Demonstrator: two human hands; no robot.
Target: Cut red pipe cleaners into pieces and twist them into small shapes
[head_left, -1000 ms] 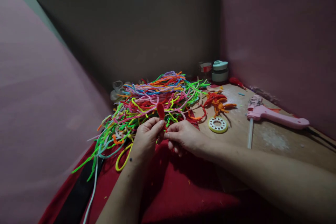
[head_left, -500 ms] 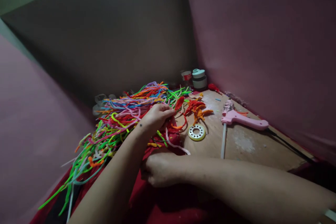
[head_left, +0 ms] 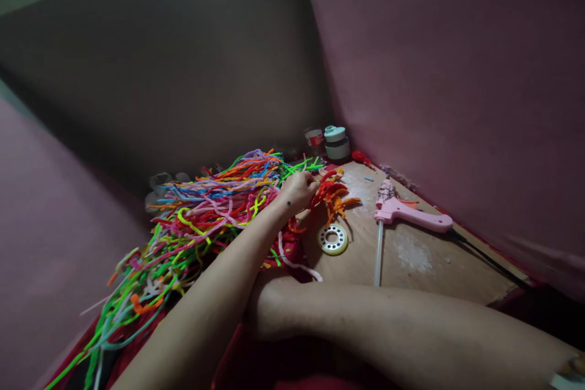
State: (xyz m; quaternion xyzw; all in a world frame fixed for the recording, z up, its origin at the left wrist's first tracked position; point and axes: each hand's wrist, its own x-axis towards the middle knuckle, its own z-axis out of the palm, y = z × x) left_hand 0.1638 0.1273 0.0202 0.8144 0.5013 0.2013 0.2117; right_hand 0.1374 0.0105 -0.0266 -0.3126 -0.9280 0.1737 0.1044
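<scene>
My left hand (head_left: 300, 191) reaches over the board with its fingers pinched together. They are on a red fuzzy pipe cleaner (head_left: 327, 186), at the left side of a small heap of red and bent orange pipe-cleaner pieces (head_left: 339, 202). Nearer to me, my right hand (head_left: 273, 304) is low over the red cloth, its fingers hidden behind my left forearm, so its grip cannot be seen. Left of both hands spreads a large pile of multicoloured pipe cleaners (head_left: 223, 198). A pale pink pipe cleaner (head_left: 295, 263) lies just beyond my right wrist.
On the wooden board (head_left: 439, 274) are a tape roll (head_left: 333, 239) and a pink glue gun (head_left: 411, 216) with a clear glue stick and black cord. A pale-lidded container (head_left: 337, 143) and a red-labelled cup (head_left: 314, 138) stand at the back corner, against the walls.
My left hand has moved forward and right, from holding up a red piece to the red and orange heap. My right hand has slipped further behind my left forearm. The view has shifted slightly.
</scene>
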